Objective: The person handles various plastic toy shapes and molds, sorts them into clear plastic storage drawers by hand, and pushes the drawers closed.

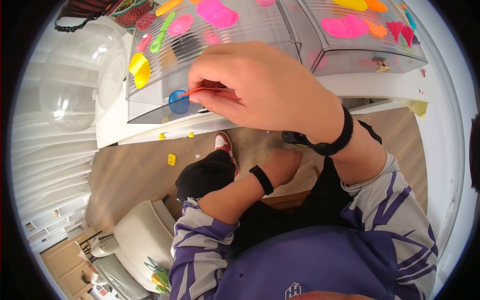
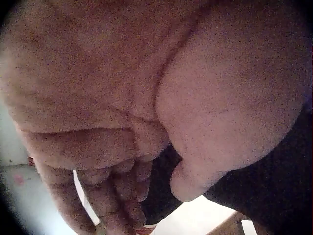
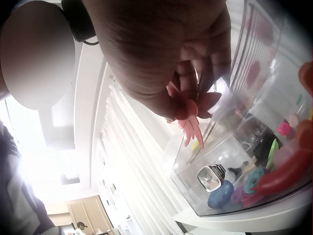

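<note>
My right hand (image 1: 265,82) is raised over the front of a clear plastic case (image 1: 145,116), thumb and fingers pinching a thin coral-red piece (image 1: 212,91). In the right wrist view, the same hand (image 3: 166,54) holds this piece (image 3: 191,128), whose pointed, petal-like prongs hang down. Below it in the case lie a blue round item (image 3: 221,195), a square-faced watch (image 3: 211,177) and a long red item (image 3: 288,175). My left hand (image 1: 284,167) hangs low near my legs, holding nothing; its palm (image 2: 98,98) and loose, slightly bent fingers show in the left wrist view.
Pink, yellow and green plastic pieces, including a pink one (image 1: 217,13), lie on the case lid. A second clear case (image 1: 370,60) stands to the right, a transparent dome (image 1: 75,75) to the left. A yellow piece (image 1: 172,159) is on the floor near an armchair (image 1: 142,240).
</note>
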Demonstrator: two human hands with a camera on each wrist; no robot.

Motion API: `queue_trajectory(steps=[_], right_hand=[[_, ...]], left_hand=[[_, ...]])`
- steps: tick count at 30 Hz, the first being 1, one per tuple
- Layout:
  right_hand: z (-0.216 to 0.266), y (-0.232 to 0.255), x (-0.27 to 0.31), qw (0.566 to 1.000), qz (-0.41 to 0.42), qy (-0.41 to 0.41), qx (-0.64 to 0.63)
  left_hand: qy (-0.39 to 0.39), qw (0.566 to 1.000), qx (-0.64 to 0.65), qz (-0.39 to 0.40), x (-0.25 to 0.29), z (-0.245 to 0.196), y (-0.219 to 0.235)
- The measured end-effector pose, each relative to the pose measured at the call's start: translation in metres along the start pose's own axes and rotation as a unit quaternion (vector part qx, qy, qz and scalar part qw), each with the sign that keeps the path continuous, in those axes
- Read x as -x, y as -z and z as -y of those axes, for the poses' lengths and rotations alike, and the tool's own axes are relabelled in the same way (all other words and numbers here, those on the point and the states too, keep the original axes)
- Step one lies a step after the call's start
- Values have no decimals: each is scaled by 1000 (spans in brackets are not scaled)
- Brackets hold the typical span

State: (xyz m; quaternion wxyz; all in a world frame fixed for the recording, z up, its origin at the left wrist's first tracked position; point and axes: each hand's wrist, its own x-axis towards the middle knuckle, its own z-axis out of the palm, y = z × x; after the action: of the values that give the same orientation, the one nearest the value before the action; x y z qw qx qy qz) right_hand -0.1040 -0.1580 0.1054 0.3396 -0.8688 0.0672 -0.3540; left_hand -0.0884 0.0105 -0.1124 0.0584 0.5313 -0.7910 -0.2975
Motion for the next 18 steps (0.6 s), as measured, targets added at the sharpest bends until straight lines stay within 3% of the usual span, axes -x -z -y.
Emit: queue_trajectory(steps=[9, 18], right_hand=[[-1, -1, 0, 1000, 5, 1, 1], [-5, -3, 1, 999, -12, 32, -3]], left_hand=[[8, 999, -22, 24, 0, 0, -6], [-34, 997, 19, -60, -9, 1, -14]])
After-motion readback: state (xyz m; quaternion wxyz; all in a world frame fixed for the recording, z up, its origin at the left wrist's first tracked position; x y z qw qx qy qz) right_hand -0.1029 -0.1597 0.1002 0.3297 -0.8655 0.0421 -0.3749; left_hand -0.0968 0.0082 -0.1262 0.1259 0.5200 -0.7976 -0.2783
